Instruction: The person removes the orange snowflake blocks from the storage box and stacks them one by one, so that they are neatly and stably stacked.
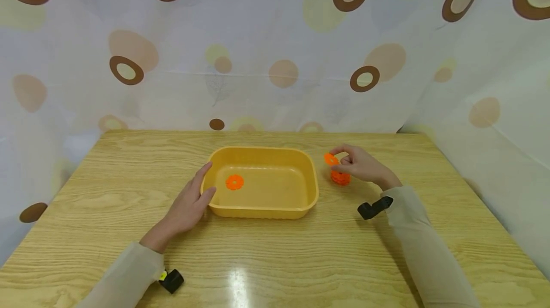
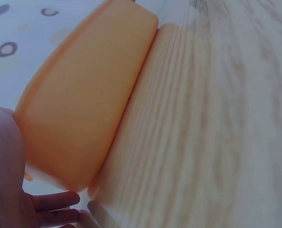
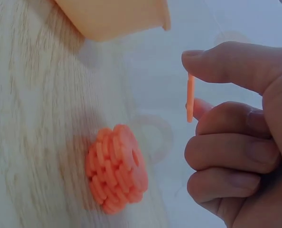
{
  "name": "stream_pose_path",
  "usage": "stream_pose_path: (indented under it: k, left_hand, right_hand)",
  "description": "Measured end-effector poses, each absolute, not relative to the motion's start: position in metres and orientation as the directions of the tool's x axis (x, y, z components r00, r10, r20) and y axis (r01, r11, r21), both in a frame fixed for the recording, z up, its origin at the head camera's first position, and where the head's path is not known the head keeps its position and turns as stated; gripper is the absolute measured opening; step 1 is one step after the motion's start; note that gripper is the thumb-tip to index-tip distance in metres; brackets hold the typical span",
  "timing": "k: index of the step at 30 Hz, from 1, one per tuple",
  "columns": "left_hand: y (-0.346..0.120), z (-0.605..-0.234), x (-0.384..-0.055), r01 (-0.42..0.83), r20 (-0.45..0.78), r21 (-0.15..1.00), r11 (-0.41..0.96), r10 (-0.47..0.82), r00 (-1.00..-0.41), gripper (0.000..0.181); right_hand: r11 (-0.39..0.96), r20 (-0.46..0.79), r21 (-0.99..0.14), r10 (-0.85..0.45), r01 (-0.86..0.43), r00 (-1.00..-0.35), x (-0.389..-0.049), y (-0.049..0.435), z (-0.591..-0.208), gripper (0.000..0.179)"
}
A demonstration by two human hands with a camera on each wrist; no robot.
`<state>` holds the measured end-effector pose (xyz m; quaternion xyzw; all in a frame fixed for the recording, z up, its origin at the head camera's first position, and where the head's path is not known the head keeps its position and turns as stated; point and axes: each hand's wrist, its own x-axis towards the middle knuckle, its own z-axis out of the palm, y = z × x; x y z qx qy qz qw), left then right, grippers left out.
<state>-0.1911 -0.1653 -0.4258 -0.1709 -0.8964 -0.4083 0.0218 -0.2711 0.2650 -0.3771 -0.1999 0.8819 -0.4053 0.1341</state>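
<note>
A yellow plastic basin (image 1: 258, 213) sits on the table, with one orange flower-shaped disc (image 1: 234, 182) lying inside toward its left end. My left hand (image 1: 185, 205) holds the basin's left end, thumb over the rim and fingers along the outer wall. In the left wrist view, those fingers (image 2: 55, 201) touch the basin's end near the tabletop. To the right of the basin, my right hand (image 1: 361, 164) pinches another orange flower-shaped disc (image 3: 190, 99) between thumb and index finger, the other fingers curled. Just below it stands a stack of similar discs (image 3: 116, 168), apart from the held one.
The wood-grain table (image 1: 275, 260) carries the basin and the stack. Behind and to the right hangs a pale curtain (image 1: 258, 98) with brown and yellow circles. Small black devices (image 1: 375, 207) are strapped at both wrists.
</note>
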Motion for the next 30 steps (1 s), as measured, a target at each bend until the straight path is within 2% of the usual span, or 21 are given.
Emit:
stream_pose_path:
  k: [13, 19, 30]
  left_hand:
    - [-0.166, -0.425, -0.191, 0.316, 0.173, 0.730, 0.606, 0.283, -0.943, 0.057]
    - [-0.165, -0.426, -0.191, 0.313, 0.162, 0.734, 0.603, 0.292, -0.943, 0.057]
    - [-0.164, -0.424, -0.191, 0.314, 0.163, 0.735, 0.601, 0.293, -0.942, 0.057]
  right_hand:
    - [0.607, -0.106, -0.775, -0.403, -0.179, -0.909, -0.271, 0.280, -0.393, 0.046]
    - [0.630, -0.132, -0.761, -0.389, -0.159, -0.912, -0.271, 0.285, -0.399, 0.043]
    - [0.638, -0.200, -0.764, -0.378, -0.098, -0.904, -0.270, 0.293, -0.398, 0.048]
